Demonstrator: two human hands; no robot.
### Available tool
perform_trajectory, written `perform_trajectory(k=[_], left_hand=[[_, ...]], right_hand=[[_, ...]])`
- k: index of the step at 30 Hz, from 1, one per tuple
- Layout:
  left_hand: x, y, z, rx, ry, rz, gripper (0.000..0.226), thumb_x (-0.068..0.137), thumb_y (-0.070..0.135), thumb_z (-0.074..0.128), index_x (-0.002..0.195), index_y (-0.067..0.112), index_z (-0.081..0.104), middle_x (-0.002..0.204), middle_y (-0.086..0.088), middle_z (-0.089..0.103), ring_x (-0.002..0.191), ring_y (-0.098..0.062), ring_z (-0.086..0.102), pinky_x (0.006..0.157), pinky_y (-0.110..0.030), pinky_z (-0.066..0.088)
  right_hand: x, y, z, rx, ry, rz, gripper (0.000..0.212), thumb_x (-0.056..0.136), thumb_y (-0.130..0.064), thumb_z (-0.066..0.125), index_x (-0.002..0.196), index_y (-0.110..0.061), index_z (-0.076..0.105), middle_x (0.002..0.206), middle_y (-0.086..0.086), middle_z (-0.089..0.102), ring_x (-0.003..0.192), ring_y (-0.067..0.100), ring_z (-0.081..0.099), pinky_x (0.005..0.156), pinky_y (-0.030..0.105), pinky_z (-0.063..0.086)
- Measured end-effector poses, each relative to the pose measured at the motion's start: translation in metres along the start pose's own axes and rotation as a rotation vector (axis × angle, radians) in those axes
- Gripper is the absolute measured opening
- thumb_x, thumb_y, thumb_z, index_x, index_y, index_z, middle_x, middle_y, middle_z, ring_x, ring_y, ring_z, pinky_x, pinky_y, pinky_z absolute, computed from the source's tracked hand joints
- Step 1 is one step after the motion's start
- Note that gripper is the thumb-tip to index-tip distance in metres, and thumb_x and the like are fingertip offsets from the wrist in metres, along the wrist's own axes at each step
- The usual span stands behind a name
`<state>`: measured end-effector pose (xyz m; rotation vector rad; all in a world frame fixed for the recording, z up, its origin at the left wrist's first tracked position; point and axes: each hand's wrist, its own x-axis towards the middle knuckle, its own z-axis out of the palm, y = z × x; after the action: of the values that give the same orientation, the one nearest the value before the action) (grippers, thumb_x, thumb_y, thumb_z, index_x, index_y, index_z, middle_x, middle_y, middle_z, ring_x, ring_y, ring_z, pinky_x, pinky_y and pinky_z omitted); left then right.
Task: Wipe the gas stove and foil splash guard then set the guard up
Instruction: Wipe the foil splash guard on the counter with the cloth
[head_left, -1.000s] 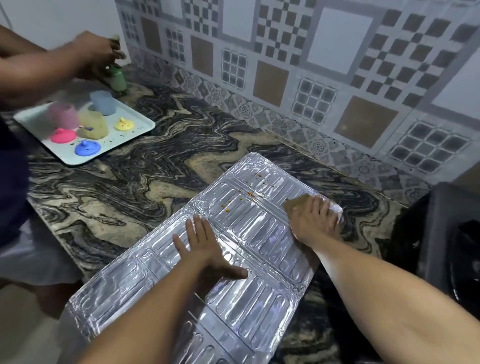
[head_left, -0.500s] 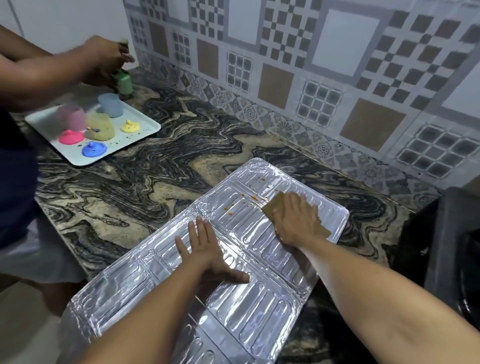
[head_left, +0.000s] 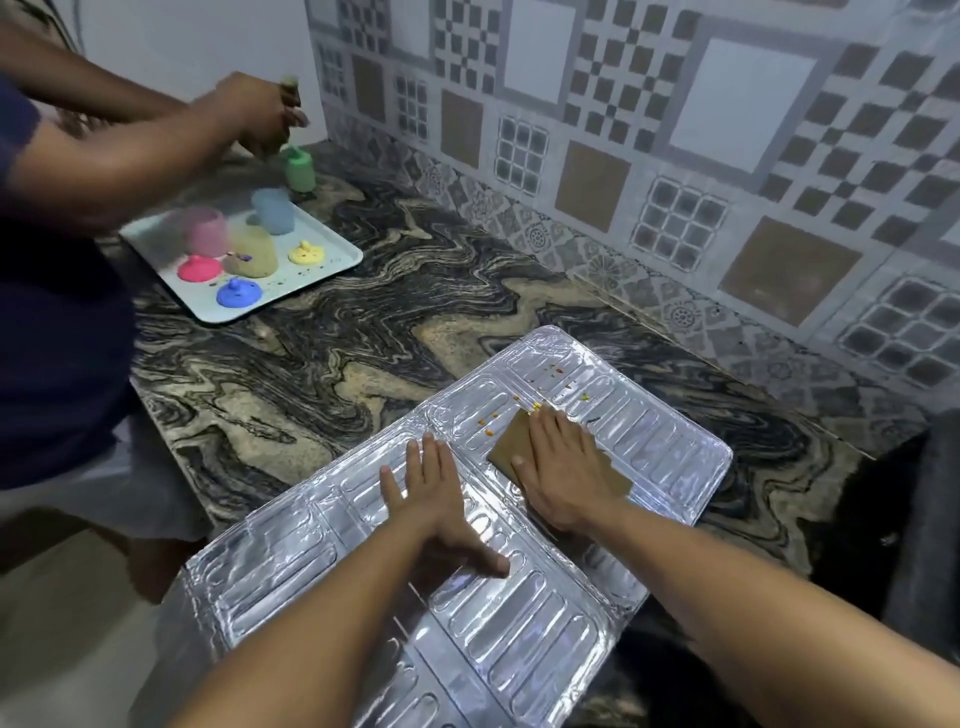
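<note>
Splash guard (head_left: 519, 613) lies flat on counter (head_left: 322, 374), near end overhanging the front edge. Left hand (head_left: 431, 499) flat on its middle; right hand (head_left: 558, 467) just right of it, on a cloth (head_left: 511, 441) on the guard. Tray (head_left: 332, 260) far left on counter, cups and lids on it. Wall (head_left: 675, 156) behind.

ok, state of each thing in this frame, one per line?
foil splash guard: flat on the counter, orange specks near its far end
brown cloth: flat on the guard, under the right hand
left hand: open, pressing the guard
right hand: open, pressing the cloth
green bottle: upright beside the tray
</note>
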<state>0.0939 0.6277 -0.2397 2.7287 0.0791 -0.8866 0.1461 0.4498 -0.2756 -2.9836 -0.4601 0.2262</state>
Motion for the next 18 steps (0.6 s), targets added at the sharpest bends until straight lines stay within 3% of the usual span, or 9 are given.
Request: perform_trajectory(k=[3,7,11,18], left_hand=[[-0.001,-0.018,-0.01,-0.056,0.132,-0.035,0.163,0.038,0.074,0.079,0.149,0.007,-0.019,0.157,-0.009,-0.027,0.147,-0.027,-0.019,0.118,-0.053,-0.008],[-0.005,-0.038,-0.007,-0.122,0.13,-0.132,0.173,0.026,0.089,0.066,0.145,0.008,-0.03,0.139,-0.013,-0.05,0.131,-0.028,-0.046,0.108,-0.055,-0.026],[-0.003,-0.039,-0.008,-0.093,0.075,-0.11,0.172,0.03,0.088,0.066,0.141,0.005,-0.036,0.134,-0.014,-0.054,0.127,-0.029,-0.049,0.104,-0.057,-0.028],[0.003,-0.042,-0.015,-0.081,-0.037,-0.103,0.174,0.032,0.075,0.079,0.136,0.005,-0.042,0.134,-0.016,-0.056,0.123,-0.03,-0.053,0.105,-0.06,-0.028]], right_hand=[[-0.012,-0.001,0.003,-0.04,0.052,-0.06,0.071,0.099,-0.049,0.008,0.155,-0.006,0.0,0.163,0.013,-0.001,0.15,0.028,-0.005,0.121,0.048,-0.003],[-0.022,-0.007,0.005,-0.097,0.034,-0.214,0.072,0.097,-0.052,-0.001,0.154,-0.008,-0.006,0.163,0.008,-0.006,0.148,0.022,-0.016,0.12,0.047,-0.008],[-0.017,-0.014,0.006,-0.14,0.017,-0.399,0.066,0.101,-0.05,0.007,0.155,-0.016,-0.006,0.163,0.0,-0.007,0.148,0.018,-0.02,0.119,0.046,-0.008],[0.028,-0.033,0.002,-0.165,0.019,-0.424,0.063,0.101,-0.048,0.013,0.156,-0.02,-0.001,0.163,-0.005,-0.002,0.149,0.023,-0.015,0.116,0.057,-0.013]])
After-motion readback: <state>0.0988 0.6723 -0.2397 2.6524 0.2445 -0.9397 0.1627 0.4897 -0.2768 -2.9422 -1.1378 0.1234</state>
